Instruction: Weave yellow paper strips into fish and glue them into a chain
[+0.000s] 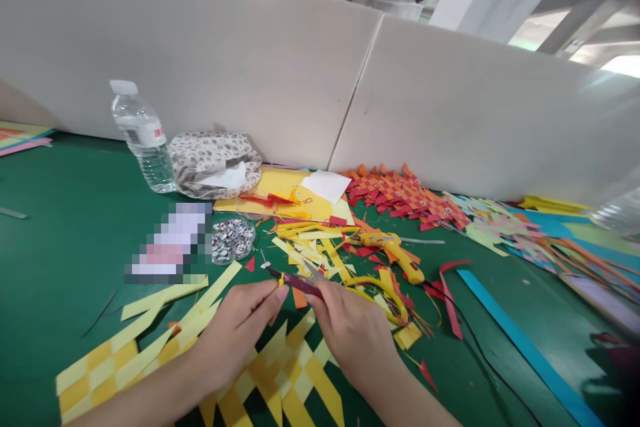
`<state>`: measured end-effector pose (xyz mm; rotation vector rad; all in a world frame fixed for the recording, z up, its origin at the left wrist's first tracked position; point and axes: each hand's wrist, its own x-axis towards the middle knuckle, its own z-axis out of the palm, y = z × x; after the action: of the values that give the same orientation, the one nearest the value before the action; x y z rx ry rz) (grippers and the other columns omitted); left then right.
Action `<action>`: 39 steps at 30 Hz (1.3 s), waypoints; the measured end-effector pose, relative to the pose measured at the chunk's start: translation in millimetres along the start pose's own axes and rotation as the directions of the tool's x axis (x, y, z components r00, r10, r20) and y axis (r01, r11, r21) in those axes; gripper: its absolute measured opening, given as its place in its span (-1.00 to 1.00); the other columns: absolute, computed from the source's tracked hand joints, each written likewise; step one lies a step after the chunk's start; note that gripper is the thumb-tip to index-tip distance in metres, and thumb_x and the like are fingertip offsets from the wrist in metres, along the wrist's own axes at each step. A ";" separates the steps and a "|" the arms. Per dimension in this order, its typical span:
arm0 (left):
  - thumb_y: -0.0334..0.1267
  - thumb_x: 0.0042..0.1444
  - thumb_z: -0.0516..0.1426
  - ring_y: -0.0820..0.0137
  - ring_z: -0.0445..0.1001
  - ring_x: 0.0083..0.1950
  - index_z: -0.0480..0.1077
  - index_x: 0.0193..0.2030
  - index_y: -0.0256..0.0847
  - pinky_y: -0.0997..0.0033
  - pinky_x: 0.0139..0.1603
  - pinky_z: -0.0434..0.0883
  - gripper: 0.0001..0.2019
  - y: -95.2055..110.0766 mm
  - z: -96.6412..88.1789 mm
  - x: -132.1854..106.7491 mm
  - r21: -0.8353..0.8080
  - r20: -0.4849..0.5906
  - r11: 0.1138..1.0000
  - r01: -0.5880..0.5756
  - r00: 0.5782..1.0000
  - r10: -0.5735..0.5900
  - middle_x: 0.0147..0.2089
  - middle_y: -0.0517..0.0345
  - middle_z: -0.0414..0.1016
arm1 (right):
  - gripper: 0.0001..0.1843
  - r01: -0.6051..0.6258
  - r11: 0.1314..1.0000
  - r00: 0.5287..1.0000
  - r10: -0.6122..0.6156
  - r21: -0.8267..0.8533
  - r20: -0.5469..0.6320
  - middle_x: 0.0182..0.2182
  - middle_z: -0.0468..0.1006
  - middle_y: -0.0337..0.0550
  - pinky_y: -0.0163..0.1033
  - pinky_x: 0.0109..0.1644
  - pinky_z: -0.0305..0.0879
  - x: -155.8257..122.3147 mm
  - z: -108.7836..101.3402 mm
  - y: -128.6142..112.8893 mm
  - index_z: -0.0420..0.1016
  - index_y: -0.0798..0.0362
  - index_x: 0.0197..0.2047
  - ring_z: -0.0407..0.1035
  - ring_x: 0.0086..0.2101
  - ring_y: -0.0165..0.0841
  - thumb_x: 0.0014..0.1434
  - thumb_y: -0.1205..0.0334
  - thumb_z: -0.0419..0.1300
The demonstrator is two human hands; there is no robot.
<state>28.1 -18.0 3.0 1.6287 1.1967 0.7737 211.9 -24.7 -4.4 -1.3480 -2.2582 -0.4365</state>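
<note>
My left hand [235, 333] and my right hand [350, 327] meet over a woven mat of yellow paper strips [285, 380] on the green table [65, 227]. Both pinch a thin dark purple-red tool [295, 281] with a small yellow bit near its left end. My left thumb and fingers close on its left part. My right fingers wrap round its right part. A second yellow woven piece [100, 373] lies under my left forearm.
A yellow glue gun [395, 250] and yellow-handled scissors [385, 290] lie among loose paper strips. A dish of googly eyes [233, 239], a water bottle [143, 137], a patterned cloth bag [213, 161], woven red-orange fish [400, 193], a blue strip [525, 347] and white partition walls [450, 100] surround them.
</note>
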 end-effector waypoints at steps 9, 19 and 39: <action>-0.03 0.21 -0.08 0.50 -0.04 -0.52 -0.02 -0.59 -0.18 0.44 -0.51 -0.02 -0.59 -0.3 -3.8 2.2 -0.134 -0.010 0.991 0.006 1.000 -0.008 -0.58 0.32 -0.06 | -0.54 0.021 0.990 1.000 -0.024 -0.138 -0.019 -0.68 0.33 -0.27 -0.29 -0.58 -0.17 5.0 -6.4 3.2 0.25 0.06 -0.50 0.27 -0.66 -0.47 0.34 0.09 -0.23; -0.01 0.17 -0.05 0.49 -0.07 -0.51 -0.04 -0.59 -0.18 0.43 -0.52 -0.05 -0.60 5.2 -5.8 8.6 -0.201 -0.012 0.979 0.027 0.999 -0.030 -0.56 0.32 -0.09 | -0.52 0.033 0.993 0.999 -0.034 -0.117 -0.005 -0.69 0.35 -0.25 -0.32 -0.59 -0.17 7.1 -6.7 1.2 0.27 0.08 -0.51 0.27 -0.67 -0.48 0.33 0.08 -0.23; -0.01 0.24 -0.15 0.47 0.01 -0.52 0.01 -0.57 -0.18 0.44 -0.49 0.00 -0.59 -12.0 -20.0 -11.4 0.040 -0.026 0.999 -0.017 0.999 0.018 -0.57 0.31 -0.02 | -0.64 -0.351 0.920 0.932 0.362 -0.172 0.032 -0.42 0.54 -0.13 -0.28 -0.41 0.19 15.3 -13.4 72.5 0.44 0.05 -0.23 0.41 -0.40 -0.28 0.23 -0.02 -0.05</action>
<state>2.7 -21.4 -0.5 1.6681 1.2256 0.7889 272.9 13.7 17.4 -1.8385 -1.9950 -0.4625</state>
